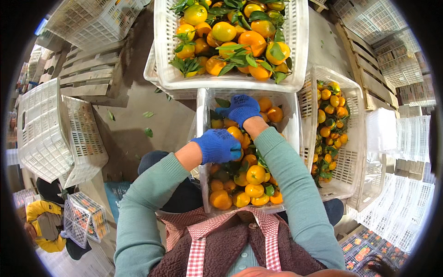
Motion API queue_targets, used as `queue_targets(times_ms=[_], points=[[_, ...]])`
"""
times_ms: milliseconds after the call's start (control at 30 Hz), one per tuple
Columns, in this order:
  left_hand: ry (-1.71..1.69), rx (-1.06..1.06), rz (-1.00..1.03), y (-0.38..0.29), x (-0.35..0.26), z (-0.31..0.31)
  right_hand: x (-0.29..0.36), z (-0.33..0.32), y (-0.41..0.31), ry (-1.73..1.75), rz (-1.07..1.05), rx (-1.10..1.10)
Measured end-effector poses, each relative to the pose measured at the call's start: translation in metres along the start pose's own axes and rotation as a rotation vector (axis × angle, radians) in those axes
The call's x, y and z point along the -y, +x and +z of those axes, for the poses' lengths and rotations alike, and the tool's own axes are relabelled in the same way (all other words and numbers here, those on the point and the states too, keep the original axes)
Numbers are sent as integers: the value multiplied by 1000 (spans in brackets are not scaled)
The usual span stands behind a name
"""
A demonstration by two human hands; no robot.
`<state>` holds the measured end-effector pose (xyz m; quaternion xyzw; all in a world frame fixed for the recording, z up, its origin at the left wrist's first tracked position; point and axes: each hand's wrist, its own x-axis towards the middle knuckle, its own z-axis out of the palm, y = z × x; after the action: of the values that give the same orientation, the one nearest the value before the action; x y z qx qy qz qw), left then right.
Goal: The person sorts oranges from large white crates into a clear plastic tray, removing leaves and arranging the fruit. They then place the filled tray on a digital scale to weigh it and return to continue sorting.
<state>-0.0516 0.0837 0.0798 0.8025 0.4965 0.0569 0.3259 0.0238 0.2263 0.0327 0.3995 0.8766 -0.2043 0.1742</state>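
Both my hands wear blue knit gloves and reach into a white plastic crate (294,117) lined with clear plastic film. It holds orange mandarins (255,174) with green leaves. My left hand (218,147) is over the middle of the crate, its fingers curled down among the fruit beside a mandarin (235,133). Farther away, my right hand (242,108) is over the crate's far part, back of the glove up, near a leaf (222,102) and two mandarins (275,114). What either palm may hold is hidden under the gloves.
A white crate (301,41) heaped with leafy mandarins stands just beyond. To the right, another crate (349,159) holds smaller citrus. Crates (41,128) and a wooden pallet (90,72) are at left. Leaves (148,132) lie on the floor. A person in yellow (45,211) handles a crate lower left.
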Motion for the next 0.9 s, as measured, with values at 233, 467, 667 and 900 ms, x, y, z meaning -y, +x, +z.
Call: queue_targets(times_ms=[233, 467, 667, 900], points=[[146, -498, -216, 12, 1, 19, -29, -20, -6, 125, -96, 98], [83, -741, -446, 23, 15, -1, -58, -26, -63, 435, -127, 38], [-23, -654, -166, 34, 3, 22, -61, -46, -163, 311, -505, 316], [-233, -399, -274, 40, 19, 38, -81, -45, -60, -232, -5, -246]])
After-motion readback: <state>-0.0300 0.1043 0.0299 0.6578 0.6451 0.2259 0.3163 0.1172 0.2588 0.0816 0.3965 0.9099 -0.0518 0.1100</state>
